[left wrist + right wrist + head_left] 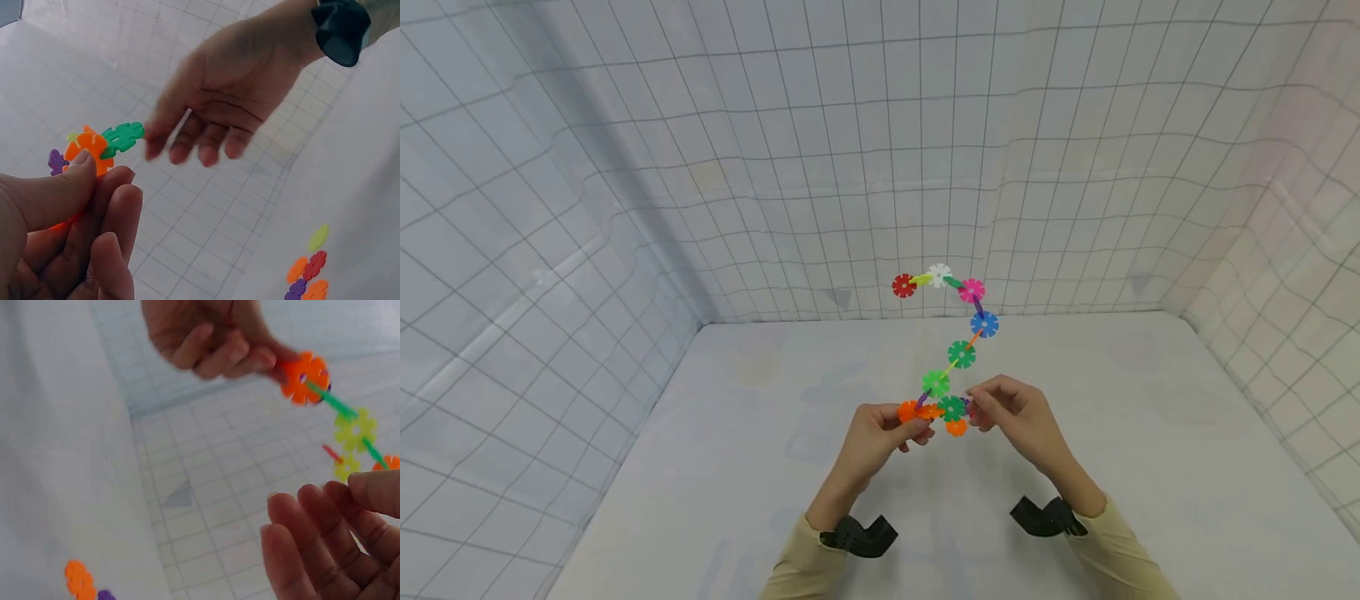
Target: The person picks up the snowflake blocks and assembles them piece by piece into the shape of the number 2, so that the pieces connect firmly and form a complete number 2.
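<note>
Left hand (880, 437) pinches the chain (960, 354) base; right hand (1018, 417) pinches it at 3 o'clock. Chain rises above mid-bench (1150, 433), well apart from edges.

Both hands are raised above the middle of the table (1150, 433), nearer its front edge than its back edge. Left hand (872, 437) sits left of the right hand (1018, 417), and the lower end of a chain of snowflake discs (958, 354) lies between them. The left thumb presses a disc (87, 150) against the fingers; the right fingertips are at the neighbouring disc (123, 136). From there the chain rises up and back, then bends left at the top, in front of the back wall. Loose discs (306, 275) lie on the table, below the hands. Walls close the table's left, back and right edges.
</note>
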The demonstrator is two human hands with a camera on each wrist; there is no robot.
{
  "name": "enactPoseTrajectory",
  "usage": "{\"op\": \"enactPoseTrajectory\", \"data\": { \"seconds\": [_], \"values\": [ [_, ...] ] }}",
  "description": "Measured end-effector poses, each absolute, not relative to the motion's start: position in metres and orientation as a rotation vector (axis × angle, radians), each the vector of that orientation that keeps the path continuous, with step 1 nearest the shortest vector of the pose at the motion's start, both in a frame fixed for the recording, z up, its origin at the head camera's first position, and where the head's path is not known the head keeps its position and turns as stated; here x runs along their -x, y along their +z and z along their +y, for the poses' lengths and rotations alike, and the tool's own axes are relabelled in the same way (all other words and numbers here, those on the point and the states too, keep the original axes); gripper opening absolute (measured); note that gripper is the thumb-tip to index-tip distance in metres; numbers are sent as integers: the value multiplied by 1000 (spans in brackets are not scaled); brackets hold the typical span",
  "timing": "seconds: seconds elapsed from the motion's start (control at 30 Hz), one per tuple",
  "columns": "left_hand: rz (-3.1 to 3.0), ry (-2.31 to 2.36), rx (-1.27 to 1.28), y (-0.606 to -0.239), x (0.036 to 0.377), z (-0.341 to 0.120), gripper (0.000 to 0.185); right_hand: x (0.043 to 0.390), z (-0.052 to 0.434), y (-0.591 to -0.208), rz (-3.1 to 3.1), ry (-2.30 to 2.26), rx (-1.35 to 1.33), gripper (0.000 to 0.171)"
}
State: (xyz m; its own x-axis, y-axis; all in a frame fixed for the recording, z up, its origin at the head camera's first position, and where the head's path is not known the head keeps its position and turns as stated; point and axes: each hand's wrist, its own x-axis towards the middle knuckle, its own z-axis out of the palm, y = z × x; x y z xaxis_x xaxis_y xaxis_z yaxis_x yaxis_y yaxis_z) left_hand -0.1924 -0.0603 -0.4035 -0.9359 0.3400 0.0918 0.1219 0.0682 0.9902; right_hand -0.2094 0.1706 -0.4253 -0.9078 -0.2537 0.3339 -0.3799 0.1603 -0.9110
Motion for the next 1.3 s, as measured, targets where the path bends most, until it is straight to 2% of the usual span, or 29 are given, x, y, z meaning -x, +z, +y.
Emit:
{"op": "enactPoseTrajectory", "data": {
  "seconds": [0.13, 0.33, 0.47, 0.63, 0.9, 1.07, 1.3],
  "values": [
    [2191, 1993, -461, -403, 195, -65, 16, 234, 181, -459, -2519, 1730, -520, 24],
    [2181, 2021, -496, -401, 195, -68, 17, 249, 172, -495, -2869, 1226, -491, 18],
    [2166, 2026, -526, -399, 195, -68, 17, 253, 162, -507, -2924, 1030, -472, 23],
    [2155, 2030, -523, -411, 201, -70, 15, 253, 161, -509, -2934, 1006, -485, 20],
    [2155, 2061, -564, -420, 206, -75, 17, 252, 169, -508, -2970, 1156, -481, 26],
    [2161, 2072, -575, -417, 204, -78, 21, 248, 174, -510, -2895, 1265, -538, 21],
    [2151, 2072, -544, -414, 202, -80, 24, 232, 183, -476, -2523, 1902, -636, 16]
  ]
}}
